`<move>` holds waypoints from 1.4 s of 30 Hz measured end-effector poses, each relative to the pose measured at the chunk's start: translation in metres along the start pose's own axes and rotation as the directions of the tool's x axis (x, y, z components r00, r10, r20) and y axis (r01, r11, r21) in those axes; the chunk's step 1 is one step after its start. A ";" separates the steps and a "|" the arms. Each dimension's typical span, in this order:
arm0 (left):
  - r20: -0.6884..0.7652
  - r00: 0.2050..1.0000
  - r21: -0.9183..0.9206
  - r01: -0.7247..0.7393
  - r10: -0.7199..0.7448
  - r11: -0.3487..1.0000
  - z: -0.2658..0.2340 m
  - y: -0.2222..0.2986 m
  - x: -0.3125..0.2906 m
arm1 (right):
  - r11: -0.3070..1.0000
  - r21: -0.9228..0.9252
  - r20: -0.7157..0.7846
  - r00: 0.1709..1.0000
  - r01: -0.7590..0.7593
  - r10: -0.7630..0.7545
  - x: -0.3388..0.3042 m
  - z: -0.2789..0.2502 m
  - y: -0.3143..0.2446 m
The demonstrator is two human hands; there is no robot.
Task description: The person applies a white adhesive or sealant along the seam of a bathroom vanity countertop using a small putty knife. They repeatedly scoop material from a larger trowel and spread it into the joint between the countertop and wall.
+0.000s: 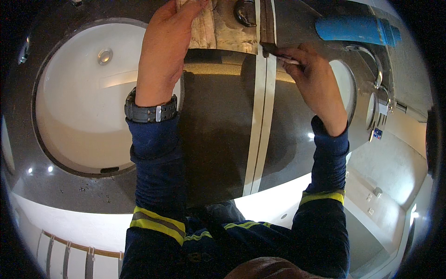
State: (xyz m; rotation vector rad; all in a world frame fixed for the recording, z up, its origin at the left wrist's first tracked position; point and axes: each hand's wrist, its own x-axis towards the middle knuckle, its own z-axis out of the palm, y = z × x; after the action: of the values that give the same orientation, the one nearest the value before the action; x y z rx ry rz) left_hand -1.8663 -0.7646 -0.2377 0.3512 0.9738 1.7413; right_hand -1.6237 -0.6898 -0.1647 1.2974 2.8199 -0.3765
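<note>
My left hand, cut off at the top edge, closes on the near-left part of a tan, smeared board. A dark, glossy lump of paste sits on this board. My right hand pinches a small putty knife with a dark blade. Its tip touches the narrow seam between two strips of pale masking tape that run across the dark countertop. Dark filler shows in the far stretch of the seam. Most of the knife's handle is hidden by my fingers.
A white oval basin with a drain lies at left, and a second basin is partly behind my right wrist. A blue cylindrical container lies at the far right, near a curved chrome faucet. Dark crumbs dot the front-left counter.
</note>
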 end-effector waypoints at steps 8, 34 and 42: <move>-0.014 1.000 0.010 0.011 -0.010 1.000 0.002 0.000 0.000 | 0.992 0.112 0.039 0.998 -0.052 0.048 -0.032 -0.002 -0.017; 0.020 1.000 0.001 -0.002 0.002 1.000 0.004 0.000 -0.002 | 0.645 0.721 0.083 0.956 -0.253 0.282 -0.047 0.028 0.061; 0.005 1.000 0.006 -0.030 0.030 1.000 0.000 -0.001 -0.001 | 0.833 0.488 0.078 0.964 -0.260 0.256 -0.037 0.025 0.049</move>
State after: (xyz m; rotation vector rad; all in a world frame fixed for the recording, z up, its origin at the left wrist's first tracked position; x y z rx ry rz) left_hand -1.8648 -0.7655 -0.2381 0.3761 0.9750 1.7639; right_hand -1.5650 -0.6924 -0.1952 1.7210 2.5698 -1.1476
